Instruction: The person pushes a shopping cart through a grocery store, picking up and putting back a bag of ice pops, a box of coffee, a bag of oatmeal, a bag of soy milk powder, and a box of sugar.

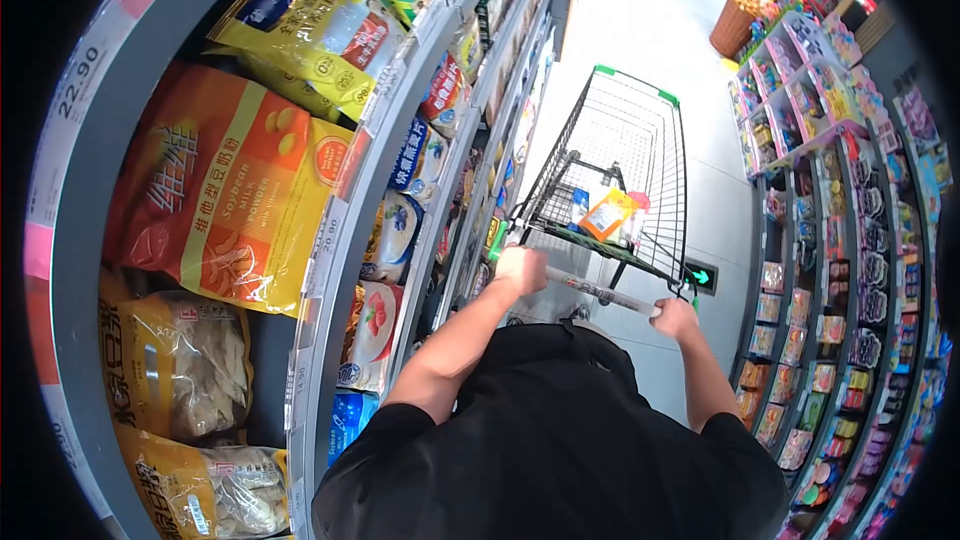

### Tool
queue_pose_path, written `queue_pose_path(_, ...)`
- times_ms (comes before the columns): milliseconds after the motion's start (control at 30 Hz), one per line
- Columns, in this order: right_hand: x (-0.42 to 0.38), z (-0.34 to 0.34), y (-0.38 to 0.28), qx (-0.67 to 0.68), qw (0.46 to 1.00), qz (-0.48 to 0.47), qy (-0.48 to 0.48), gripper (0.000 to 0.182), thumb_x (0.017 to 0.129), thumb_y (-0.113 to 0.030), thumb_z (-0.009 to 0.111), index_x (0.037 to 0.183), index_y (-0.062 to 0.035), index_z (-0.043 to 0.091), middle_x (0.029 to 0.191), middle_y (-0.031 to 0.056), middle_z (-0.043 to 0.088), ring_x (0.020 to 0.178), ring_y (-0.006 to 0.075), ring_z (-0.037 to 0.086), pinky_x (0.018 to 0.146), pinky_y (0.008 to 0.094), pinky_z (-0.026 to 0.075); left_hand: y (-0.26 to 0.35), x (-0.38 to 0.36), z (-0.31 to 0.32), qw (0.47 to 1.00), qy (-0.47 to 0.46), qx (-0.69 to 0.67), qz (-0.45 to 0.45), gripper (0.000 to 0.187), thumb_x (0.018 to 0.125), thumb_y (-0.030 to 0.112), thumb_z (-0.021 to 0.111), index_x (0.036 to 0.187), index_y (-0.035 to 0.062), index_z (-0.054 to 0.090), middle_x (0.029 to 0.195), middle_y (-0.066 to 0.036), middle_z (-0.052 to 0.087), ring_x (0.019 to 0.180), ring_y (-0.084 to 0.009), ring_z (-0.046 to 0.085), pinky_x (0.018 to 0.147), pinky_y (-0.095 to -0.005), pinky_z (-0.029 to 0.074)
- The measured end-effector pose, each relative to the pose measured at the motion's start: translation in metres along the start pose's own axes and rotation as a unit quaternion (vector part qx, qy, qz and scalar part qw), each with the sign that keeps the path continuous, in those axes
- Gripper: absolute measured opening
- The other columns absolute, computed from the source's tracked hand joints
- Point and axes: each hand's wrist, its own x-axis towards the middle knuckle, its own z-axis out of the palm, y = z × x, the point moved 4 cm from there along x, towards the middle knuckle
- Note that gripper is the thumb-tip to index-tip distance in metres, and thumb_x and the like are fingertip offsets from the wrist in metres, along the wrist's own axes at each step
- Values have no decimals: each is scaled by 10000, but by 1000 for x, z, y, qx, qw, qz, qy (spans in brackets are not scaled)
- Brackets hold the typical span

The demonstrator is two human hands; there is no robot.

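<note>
A wire shopping cart [630, 125] with green corner pieces stands in front of me in the aisle. Its handlebar [600, 292] runs across, close to my body. My left hand [522, 269] is wrapped round the bar near its left end. Near the right end, my right hand [676, 316] is closed round the same bar. Inside the cart lie an orange packet [607, 213], a blue item [580, 207] and a pinkish item [639, 202], the last two too small to name.
Close on the left, a grey shelf unit [345, 210] carries soybean milk powder [235, 190], a yellow Nestlé bag [315, 25] and other bagged foods. Racks of small packets [800, 310] line the right. A wicker basket [735, 22] stands farther ahead; a green arrow sign [701, 277] marks the floor.
</note>
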Motion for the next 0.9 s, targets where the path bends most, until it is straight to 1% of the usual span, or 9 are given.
queue_pose_path(167,-3,-7,-4,20,1000,15,6,421,784,-328,709,1161,-194,839,1141,175,810,1113,401,752,1004,494,611,-3,5,-3,1000,-15,-17,-13,250,833,251,686,993,129,834,1003,-139,835,948,-309,815,961,-444,588)
queue_pose_path(233,1,-10,-6,-1,1000,2,10,405,794,-332,670,1142,-213,841,1140,148,818,1099,379,760,997,491,611,-4,12,-3,1000,-22,5,-9,264,846,254,673,1014,127,833,1025,-132,836,963,-309,815,935,-445,597)
queue_pose_path(400,13,-20,-2,3,1000,9,16,394,803,-334,664,1135,-215,841,1124,145,819,1091,377,761,985,488,613,-2,25,-15,1000,-24,13,8,257,864,261,668,1011,125,830,1033,-122,836,971,-310,815,911,-451,601)
queue_pose_path(467,26,-28,-2,5,1000,8,19,390,804,-336,664,1130,-215,841,1119,144,820,1089,375,762,979,487,614,-7,39,-18,1000,-18,19,5,251,866,263,671,1003,124,828,1028,-120,836,973,-308,815,910,-453,600)
queue_pose_path(533,37,-37,0,-9,1000,12,5,378,808,-333,666,1125,-223,840,1113,139,821,1083,367,765,974,481,615,-7,52,-21,1000,-19,6,-3,254,824,287,701,1003,142,807,1008,-123,829,974,-326,805,935,-461,588)
queue_pose_path(633,55,-54,7,-14,1000,14,15,366,814,-329,669,1122,-224,837,1111,133,820,1077,359,767,965,478,618,-5,72,-32,1000,-5,-23,-5,249,810,288,711,992,144,803,1004,-135,826,960,-334,804,939,-458,587)
queue_pose_path(733,80,-75,19,-25,1000,12,8,354,817,-329,679,1117,-224,834,1112,126,819,1076,354,768,960,480,621,2,97,-43,1000,-3,-14,-4,264,851,258,675,1038,132,811,992,-137,827,953,-327,808,945,-448,591)
queue_pose_path(767,91,-82,24,-22,1000,11,12,354,817,-329,679,1117,-224,834,1112,126,819,1076,354,768,960,480,621,3,108,-42,999,29,-16,12,254,829,258,680,1007,127,805,974,-143,824,929,-320,806,936,-454,588)
queue_pose_path(900,131,-104,45,-48,998,-30,19,366,813,-328,675,1118,-198,831,1124,135,815,1084,359,766,956,482,623,6,156,-45,999,36,13,1,252,787,263,687,962,124,803,934,-145,820,901,-313,803,906,-456,583)
